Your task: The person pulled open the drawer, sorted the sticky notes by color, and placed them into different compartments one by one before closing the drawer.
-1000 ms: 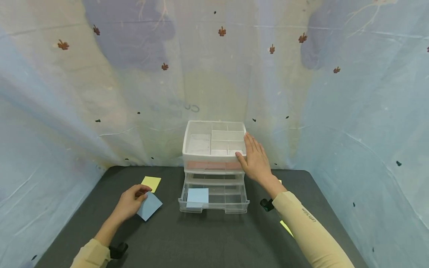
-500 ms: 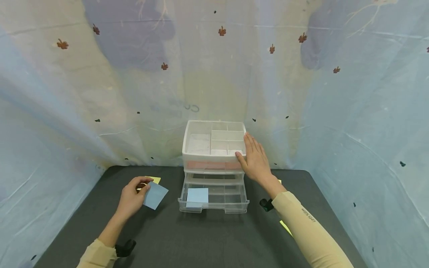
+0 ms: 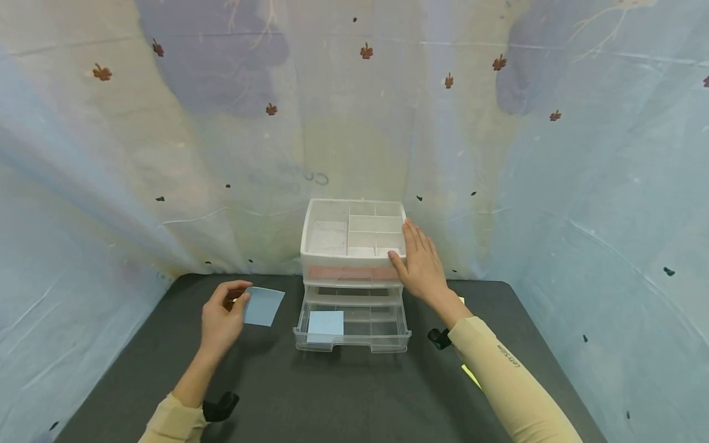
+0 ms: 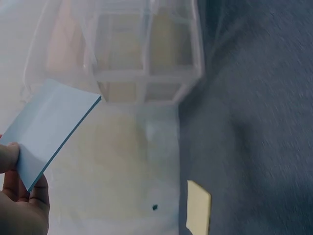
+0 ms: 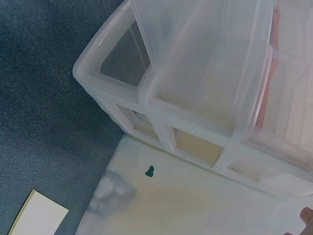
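A blue sticky note pad (image 3: pixel 264 306) is pinched between the thumb and fingers of my left hand (image 3: pixel 223 317), above the table left of the white drawer organizer (image 3: pixel 354 259). The left wrist view shows the pad's thin edge, with the thumb on its face. A clear lower drawer (image 3: pixel 376 342) is pulled out, and another blue sticky note pad (image 3: pixel 325 326) lies in its left part. My right hand (image 3: pixel 423 264) rests along the organizer's upper right side, fingers straight and thumb at the front rim. In the right wrist view only fingertips (image 5: pixel 307 218) show.
Yellow sticky notes (image 3: pixel 472 376) lie on the dark table (image 3: pixel 354 400) to the right, partly behind the right arm. A yellow pad (image 4: pixel 198 208) appears in the left wrist view. Behind the organizer hangs a patterned curtain (image 3: pixel 354 141).
My left hand has moved up and to the right with the blue sticky note pad, now covering most of the yellow pad behind it. The right hand stays on the organizer.
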Demonstrator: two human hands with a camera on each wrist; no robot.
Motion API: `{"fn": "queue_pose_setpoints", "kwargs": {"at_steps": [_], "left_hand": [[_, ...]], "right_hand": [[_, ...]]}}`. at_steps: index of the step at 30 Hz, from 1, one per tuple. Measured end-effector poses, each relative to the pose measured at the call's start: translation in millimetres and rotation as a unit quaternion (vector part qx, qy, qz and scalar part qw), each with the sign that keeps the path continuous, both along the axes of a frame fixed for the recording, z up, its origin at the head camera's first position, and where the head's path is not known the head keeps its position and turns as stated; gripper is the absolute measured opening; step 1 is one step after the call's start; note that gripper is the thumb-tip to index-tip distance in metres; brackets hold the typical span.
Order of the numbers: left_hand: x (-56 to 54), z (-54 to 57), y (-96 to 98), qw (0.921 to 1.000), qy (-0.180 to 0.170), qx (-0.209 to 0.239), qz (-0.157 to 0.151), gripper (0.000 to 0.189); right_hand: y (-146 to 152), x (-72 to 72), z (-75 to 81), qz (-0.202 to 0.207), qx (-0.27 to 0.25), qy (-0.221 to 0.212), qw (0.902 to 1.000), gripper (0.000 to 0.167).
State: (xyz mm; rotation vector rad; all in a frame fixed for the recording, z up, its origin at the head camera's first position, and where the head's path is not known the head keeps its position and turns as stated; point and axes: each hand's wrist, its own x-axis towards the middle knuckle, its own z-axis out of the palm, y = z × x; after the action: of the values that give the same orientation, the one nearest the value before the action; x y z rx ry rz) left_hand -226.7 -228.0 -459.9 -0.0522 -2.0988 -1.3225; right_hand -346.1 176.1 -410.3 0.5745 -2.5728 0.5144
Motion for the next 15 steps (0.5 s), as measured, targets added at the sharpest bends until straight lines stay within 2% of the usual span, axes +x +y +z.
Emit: {"fn": "queue_pose_setpoints", "kwargs": {"at_steps": [4, 9, 15], "left_hand": [[-1.3, 6.8, 11.8, 0.9983, 0.035, 0.041, -0.02, 0.022], [-2.8, 15.1, 28.7, 0.9949, 0.043, 0.083, -0.037, 0.022], [-7.9, 15.9, 46.6, 0.9927, 0.055, 0.098, -0.046, 0.021]], "right_hand": [[0.0, 0.0, 0.3, 0.001, 0.0, 0.0, 1.0, 0.078], [-0.1, -1.9, -0.9, -0.001, 0.002, 0.0, 1.0, 0.078], [-0.4, -2.2, -1.3, -0.001, -0.002, -0.002, 1.0, 0.078]]}}
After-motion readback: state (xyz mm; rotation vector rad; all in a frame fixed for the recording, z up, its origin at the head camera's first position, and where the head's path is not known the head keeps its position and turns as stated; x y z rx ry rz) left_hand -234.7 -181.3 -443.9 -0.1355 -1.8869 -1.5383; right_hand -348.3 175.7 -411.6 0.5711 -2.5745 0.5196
